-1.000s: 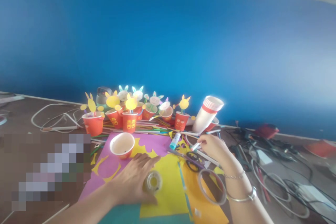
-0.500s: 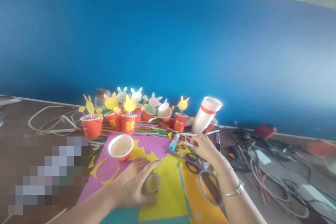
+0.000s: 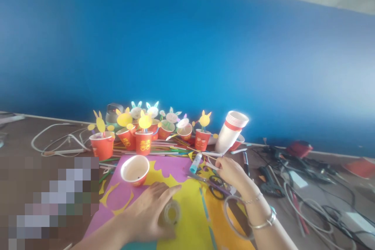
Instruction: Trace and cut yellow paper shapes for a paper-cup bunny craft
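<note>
Left hand (image 3: 149, 213) is laid over the clear tape roll (image 3: 172, 213) on the yellow sheet (image 3: 187, 203), fingers grasping it. Right hand (image 3: 231, 170) is pinched on a thin white straw (image 3: 211, 165) beside the glue stick (image 3: 195, 163). Pick-up stage judged; a clean lift is needed.

row of red paper cups with paper bunny flowers (image 3: 143, 134), tilted stack of white paper cups (image 3: 231, 131), black scissors (image 3: 216, 187), tangled cables (image 3: 310, 199), blue wall (image 3: 187, 58)
</note>
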`<state>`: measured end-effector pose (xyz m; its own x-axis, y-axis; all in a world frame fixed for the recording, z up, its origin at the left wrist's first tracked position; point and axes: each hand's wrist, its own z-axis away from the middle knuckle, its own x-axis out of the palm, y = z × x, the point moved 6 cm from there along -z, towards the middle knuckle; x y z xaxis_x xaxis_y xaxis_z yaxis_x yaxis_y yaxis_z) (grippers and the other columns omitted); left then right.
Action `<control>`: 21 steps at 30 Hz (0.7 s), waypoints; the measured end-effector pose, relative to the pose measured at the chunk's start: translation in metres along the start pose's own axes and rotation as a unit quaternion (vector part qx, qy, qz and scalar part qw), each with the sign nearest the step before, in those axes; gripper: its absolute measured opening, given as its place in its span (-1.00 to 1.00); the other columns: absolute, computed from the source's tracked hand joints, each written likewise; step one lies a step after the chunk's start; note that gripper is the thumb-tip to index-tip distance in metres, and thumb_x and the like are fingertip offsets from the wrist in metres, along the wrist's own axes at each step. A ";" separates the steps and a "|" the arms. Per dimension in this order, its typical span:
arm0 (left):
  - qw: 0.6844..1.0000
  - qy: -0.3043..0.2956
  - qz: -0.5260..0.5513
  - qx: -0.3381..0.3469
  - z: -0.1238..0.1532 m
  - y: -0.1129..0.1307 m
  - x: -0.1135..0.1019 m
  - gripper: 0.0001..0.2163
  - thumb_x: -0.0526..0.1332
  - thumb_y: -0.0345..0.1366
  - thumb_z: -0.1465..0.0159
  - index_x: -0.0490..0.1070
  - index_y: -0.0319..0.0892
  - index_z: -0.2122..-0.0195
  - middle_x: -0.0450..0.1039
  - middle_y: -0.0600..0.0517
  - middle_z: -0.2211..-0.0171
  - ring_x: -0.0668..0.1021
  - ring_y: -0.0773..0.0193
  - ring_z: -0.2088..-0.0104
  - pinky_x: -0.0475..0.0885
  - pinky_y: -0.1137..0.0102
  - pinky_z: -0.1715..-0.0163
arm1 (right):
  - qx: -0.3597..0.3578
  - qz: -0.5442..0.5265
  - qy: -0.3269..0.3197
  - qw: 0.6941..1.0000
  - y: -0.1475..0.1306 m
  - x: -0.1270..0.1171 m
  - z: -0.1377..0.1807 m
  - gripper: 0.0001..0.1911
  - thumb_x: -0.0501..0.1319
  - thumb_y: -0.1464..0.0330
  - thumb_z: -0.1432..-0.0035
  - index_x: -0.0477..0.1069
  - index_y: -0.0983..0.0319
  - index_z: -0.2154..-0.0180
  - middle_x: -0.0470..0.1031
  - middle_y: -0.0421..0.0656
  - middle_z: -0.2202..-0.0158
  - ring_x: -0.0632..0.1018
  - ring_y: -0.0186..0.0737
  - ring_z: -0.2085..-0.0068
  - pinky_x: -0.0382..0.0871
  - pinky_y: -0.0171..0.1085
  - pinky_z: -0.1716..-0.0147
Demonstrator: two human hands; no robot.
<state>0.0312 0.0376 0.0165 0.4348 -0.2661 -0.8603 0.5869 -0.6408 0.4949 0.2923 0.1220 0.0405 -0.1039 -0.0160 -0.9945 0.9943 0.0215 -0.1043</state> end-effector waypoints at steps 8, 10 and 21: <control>1.000 -0.011 0.002 -0.007 -0.001 -0.002 0.001 -0.13 0.40 -0.08 0.09 -0.02 0.05 -0.22 0.37 -0.06 0.08 0.44 0.01 0.09 0.39 0.16 0.09 | -0.023 -0.020 -0.019 0.999 -0.008 -0.001 0.000 -0.76 0.09 0.55 0.06 0.46 0.20 0.38 0.53 -0.15 0.40 0.49 -0.17 0.36 0.13 -0.32 0.43; 1.000 -0.012 0.003 -0.010 0.000 -0.002 0.002 -0.12 0.40 -0.09 0.09 -0.02 0.05 -0.22 0.36 -0.07 0.05 0.43 -0.02 0.06 0.38 0.13 0.06 | -0.036 -0.031 -0.032 0.998 -0.015 0.000 0.001 -0.75 0.10 0.55 0.06 0.49 0.19 0.38 0.54 -0.17 0.40 0.50 -0.20 0.37 0.13 -0.34 0.44; 0.998 -0.049 0.013 -0.046 -0.001 0.001 0.000 -0.15 0.40 -0.21 0.08 -0.02 0.09 -0.21 0.35 -0.05 0.02 0.41 -0.02 0.02 0.35 0.13 0.03 | -0.022 -0.019 0.010 1.000 -0.015 -0.010 0.000 -0.67 0.00 0.50 -0.12 0.55 0.22 0.39 0.58 -0.12 0.38 0.53 -0.20 0.34 0.21 -0.35 0.41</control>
<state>0.0326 0.0379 0.0172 0.3841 -0.3541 -0.8527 0.6388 -0.5649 0.5224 0.2786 0.1213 0.0518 -0.1424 0.0031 -0.9898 0.9877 0.0662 -0.1419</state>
